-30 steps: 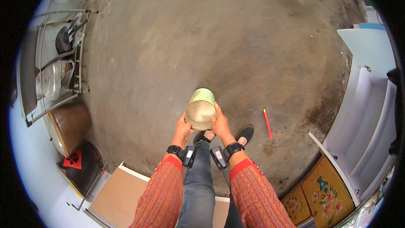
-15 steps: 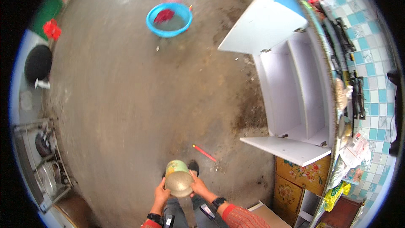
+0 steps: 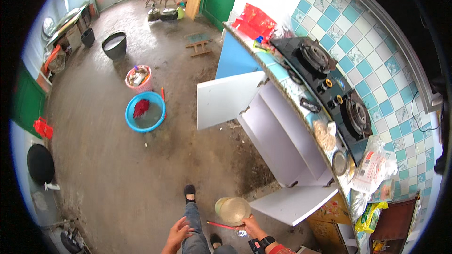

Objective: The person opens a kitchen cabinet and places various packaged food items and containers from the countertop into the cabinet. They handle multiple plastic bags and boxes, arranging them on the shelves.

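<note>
My right hand (image 3: 253, 228) grips a pale green cylindrical container (image 3: 220, 207) by its edge. The container's round, dull golden-grey end (image 3: 236, 211) faces up toward me; I cannot tell whether that end is a base or an opening. To its left, my left hand (image 3: 179, 232) is off the container, its fingers stretched out and holding nothing. On the floor below the container lies a thin red stick (image 3: 219, 225). An open white cabinet door (image 3: 294, 204) stands just right of the container.
The white cabinet (image 3: 282, 136) on the right has a second open door (image 3: 229, 99). Above it, the counter carries a black gas stove (image 3: 329, 84) and plastic bags (image 3: 374, 164). On the floor ahead stand a blue basin (image 3: 129, 120) with red cloth, a pink basket (image 3: 146, 84) and a black bucket (image 3: 114, 47).
My left hand has let go of the container, which the right hand alone now holds farther right. The view has lifted and turned toward the stove and the far room; one foot has stepped forward.
</note>
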Motion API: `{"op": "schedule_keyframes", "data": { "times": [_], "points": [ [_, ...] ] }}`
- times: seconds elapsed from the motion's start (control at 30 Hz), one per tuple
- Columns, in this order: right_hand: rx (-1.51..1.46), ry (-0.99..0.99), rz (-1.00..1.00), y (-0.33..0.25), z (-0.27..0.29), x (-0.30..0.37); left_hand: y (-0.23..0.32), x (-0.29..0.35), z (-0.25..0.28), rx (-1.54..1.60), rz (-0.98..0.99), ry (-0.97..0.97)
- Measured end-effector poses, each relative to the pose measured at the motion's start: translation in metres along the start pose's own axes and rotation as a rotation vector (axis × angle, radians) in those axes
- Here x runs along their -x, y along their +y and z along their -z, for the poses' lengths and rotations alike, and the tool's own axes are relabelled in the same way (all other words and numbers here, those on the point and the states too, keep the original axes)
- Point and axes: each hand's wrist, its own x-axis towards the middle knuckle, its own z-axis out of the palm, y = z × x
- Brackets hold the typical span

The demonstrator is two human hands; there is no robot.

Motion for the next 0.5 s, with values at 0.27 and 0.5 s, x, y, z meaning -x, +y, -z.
{"op": "schedule_keyframes", "data": {
  "times": [0.27,0.5],
  "points": [
    [-0.344,0.061,0.142,-0.139,0.009,-0.121,0.098,-0.083,0.05,-0.124,0.16,0.058],
    [-0.799,0.125,0.132,-0.233,0.025,-0.274,0.161,-0.125,0.052,-0.107,0.268,0.191]
  ]
}}
